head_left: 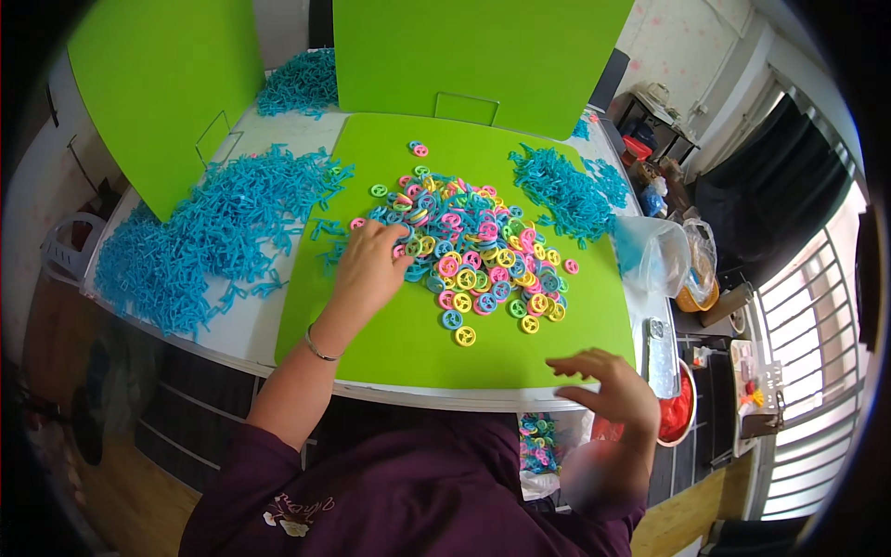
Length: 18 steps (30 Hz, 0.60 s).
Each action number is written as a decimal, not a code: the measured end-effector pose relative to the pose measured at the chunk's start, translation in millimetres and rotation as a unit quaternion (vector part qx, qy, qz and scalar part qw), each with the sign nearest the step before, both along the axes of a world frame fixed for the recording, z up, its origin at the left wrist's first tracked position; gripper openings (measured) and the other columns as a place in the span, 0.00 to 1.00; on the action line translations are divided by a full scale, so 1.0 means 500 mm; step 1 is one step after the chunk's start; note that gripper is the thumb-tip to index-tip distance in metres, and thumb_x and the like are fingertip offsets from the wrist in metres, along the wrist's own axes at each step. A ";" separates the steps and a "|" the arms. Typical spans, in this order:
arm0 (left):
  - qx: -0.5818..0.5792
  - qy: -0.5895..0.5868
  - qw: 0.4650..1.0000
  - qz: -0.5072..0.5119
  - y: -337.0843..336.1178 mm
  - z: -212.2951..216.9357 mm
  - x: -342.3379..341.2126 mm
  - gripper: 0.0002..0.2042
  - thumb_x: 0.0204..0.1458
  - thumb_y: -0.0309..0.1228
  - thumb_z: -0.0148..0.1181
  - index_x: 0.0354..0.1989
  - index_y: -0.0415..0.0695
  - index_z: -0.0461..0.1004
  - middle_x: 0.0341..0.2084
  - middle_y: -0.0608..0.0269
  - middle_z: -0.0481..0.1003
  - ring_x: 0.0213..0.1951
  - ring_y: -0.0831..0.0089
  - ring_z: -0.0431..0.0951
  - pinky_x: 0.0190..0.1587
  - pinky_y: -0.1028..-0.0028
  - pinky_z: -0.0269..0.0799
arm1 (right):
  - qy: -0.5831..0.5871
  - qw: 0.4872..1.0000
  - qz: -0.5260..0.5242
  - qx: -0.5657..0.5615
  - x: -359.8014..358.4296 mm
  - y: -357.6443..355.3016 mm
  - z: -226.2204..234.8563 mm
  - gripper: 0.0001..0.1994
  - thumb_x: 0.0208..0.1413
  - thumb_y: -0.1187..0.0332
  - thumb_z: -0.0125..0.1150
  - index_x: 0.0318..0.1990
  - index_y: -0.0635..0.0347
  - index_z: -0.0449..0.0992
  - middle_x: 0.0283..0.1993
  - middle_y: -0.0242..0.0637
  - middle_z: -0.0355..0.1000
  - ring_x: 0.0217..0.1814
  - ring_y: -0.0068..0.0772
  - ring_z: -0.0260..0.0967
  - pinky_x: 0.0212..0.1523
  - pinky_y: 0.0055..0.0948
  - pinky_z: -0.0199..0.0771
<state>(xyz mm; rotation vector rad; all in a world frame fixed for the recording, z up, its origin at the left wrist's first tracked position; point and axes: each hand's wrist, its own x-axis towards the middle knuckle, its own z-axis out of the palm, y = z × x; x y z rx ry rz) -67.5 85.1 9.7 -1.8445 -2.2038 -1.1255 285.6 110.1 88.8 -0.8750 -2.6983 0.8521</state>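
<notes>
A heap of small plastic toy wheels (478,243) in pink, yellow, blue and green lies on a lime-green mat (408,348). My left hand (371,255) is at the heap's left side, fingers bent and thumb apart from them. A few wheels show between its thumb and fingertips; none is clearly gripped. Over the mat's front right edge, my right hand (603,385) hovers with its fingers apart and nothing in it. One yellow wheel (465,336) lies at the near edge of the heap.
Large piles of blue plastic pieces flank the mat, one on the left (204,237) and one on the right (564,193). Green upright boards (473,56) stand behind and at left. A clear plastic bag (654,251) and a phone-like object (661,357) lie along the right edge.
</notes>
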 end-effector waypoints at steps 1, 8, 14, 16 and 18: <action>0.000 0.025 0.999 0.038 0.001 0.000 -0.011 0.19 0.41 0.30 0.68 0.43 0.42 0.74 0.40 0.55 0.70 0.43 0.58 0.71 0.48 0.64 0.67 | 0.035 0.999 0.001 -0.008 -0.026 0.018 -0.014 0.16 0.47 0.71 0.67 0.46 0.57 0.78 0.39 0.36 0.77 0.35 0.30 0.72 0.35 0.27 0.71; -0.095 -0.004 0.995 0.014 0.000 0.000 -0.007 0.24 0.39 0.32 0.69 0.49 0.46 0.73 0.49 0.50 0.64 0.49 0.54 0.69 0.53 0.63 0.67 | 0.187 0.956 -0.044 0.221 -0.270 0.169 -0.073 0.08 0.51 0.71 0.61 0.40 0.60 0.78 0.30 0.38 0.70 0.33 0.38 0.68 0.35 0.33 0.68; -0.069 -0.134 0.977 -0.148 0.011 -0.005 0.012 0.18 0.42 0.26 0.66 0.45 0.44 0.75 0.45 0.58 0.70 0.44 0.58 0.73 0.50 0.66 0.69 | 0.185 0.928 -0.016 0.322 -0.397 0.214 -0.133 0.09 0.47 0.68 0.64 0.37 0.58 0.77 0.33 0.37 0.71 0.42 0.45 0.66 0.44 0.39 0.67; -0.032 -0.172 0.976 -0.129 0.005 0.008 0.014 0.15 0.43 0.25 0.64 0.43 0.43 0.76 0.39 0.59 0.73 0.40 0.59 0.74 0.46 0.67 0.70 | 0.169 0.936 -0.016 0.307 -0.398 0.218 -0.139 0.10 0.46 0.68 0.65 0.37 0.58 0.77 0.33 0.37 0.71 0.43 0.45 0.66 0.45 0.40 0.66; 0.062 -0.063 0.995 -0.045 0.008 0.022 -0.004 0.15 0.43 0.26 0.65 0.42 0.44 0.76 0.39 0.56 0.73 0.39 0.58 0.74 0.44 0.67 0.70 | 0.211 0.937 -0.041 0.275 -0.381 0.214 -0.133 0.06 0.48 0.69 0.64 0.33 0.59 0.76 0.33 0.37 0.73 0.41 0.40 0.69 0.42 0.35 0.69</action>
